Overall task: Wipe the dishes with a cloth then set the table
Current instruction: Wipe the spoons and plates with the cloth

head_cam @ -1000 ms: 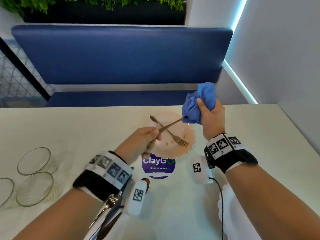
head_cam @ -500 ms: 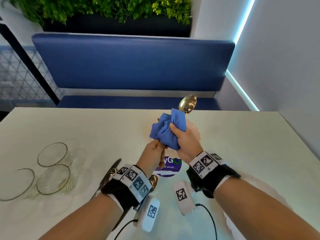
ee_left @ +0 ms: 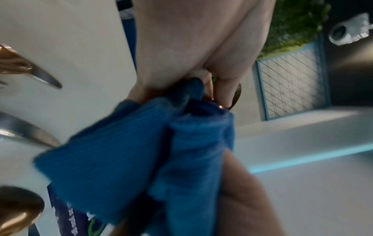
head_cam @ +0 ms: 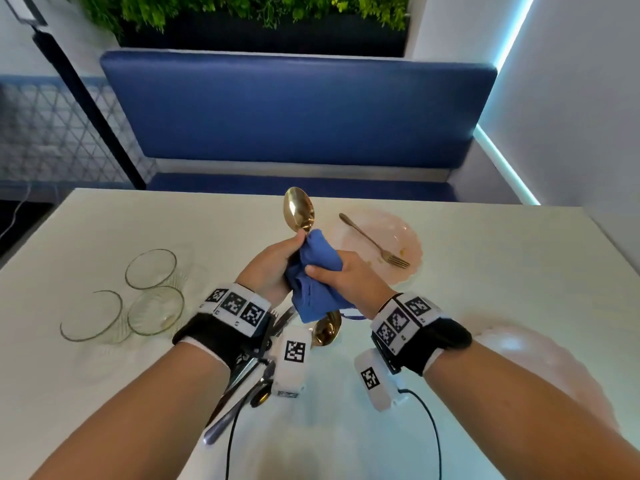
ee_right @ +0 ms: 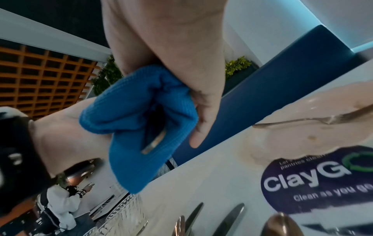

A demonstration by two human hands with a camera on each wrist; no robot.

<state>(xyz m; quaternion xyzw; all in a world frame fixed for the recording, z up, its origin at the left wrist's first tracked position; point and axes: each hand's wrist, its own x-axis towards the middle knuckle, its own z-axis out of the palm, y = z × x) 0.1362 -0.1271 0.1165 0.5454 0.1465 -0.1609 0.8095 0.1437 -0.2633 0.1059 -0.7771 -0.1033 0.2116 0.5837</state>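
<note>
My left hand [head_cam: 277,261] holds a gold spoon [head_cam: 298,209] upright by its neck, bowl up, above the table's middle. My right hand [head_cam: 341,271] grips a blue cloth [head_cam: 317,282] wrapped round the spoon's handle; the handle's end [ee_right: 154,142] shows inside the cloth's folds in the right wrist view. The cloth [ee_left: 141,159] fills the left wrist view. A pink plate [head_cam: 398,237] with food specks lies beyond my right hand, a fork [head_cam: 374,242] lying in it.
Three clear glass bowls [head_cam: 152,268] stand at the left. Knives [head_cam: 242,379] and another gold spoon [head_cam: 327,329] lie under my wrists beside a round purple sticker [ee_right: 322,178]. A stack of pale plates [head_cam: 540,368] sits near right. A blue bench [head_cam: 298,109] runs behind the table.
A second ago my left hand held the spoon over the pink plate, cloth raised apart. Both hands then drew toward me, the cloth closed round the spoon and slid down its handle.
</note>
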